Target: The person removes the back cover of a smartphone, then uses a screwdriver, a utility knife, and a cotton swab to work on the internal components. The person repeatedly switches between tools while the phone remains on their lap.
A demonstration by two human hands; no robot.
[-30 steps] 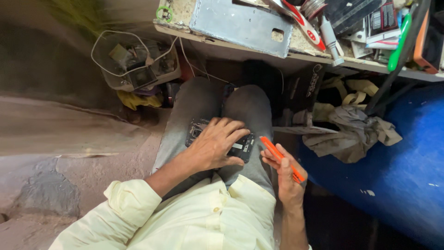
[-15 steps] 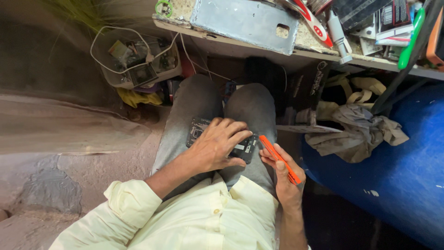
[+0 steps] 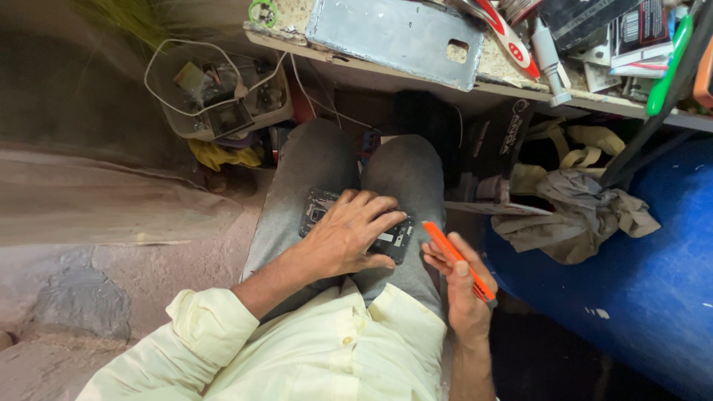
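I sit with grey trousers and a pale yellow shirt. An opened dark phone body (image 3: 319,212), its circuit side up, lies across my thighs. My left hand (image 3: 349,234) rests on top of it, fingers spread and pressing it down, hiding most of it. My right hand (image 3: 460,286) is beside my right thigh and grips a slim orange tool (image 3: 457,260) that points up and to the left, its tip close to the phone's right end.
A cluttered shelf edge runs along the top, with a grey metal plate (image 3: 394,33), tubes and a green-handled tool (image 3: 668,67). A plastic tub of parts and white cable (image 3: 215,96) is at upper left. A blue barrel (image 3: 631,297) and crumpled cloth (image 3: 587,215) are on the right.
Both hands keep their hold; the orange tool has shifted only slightly. The view has moved a little.
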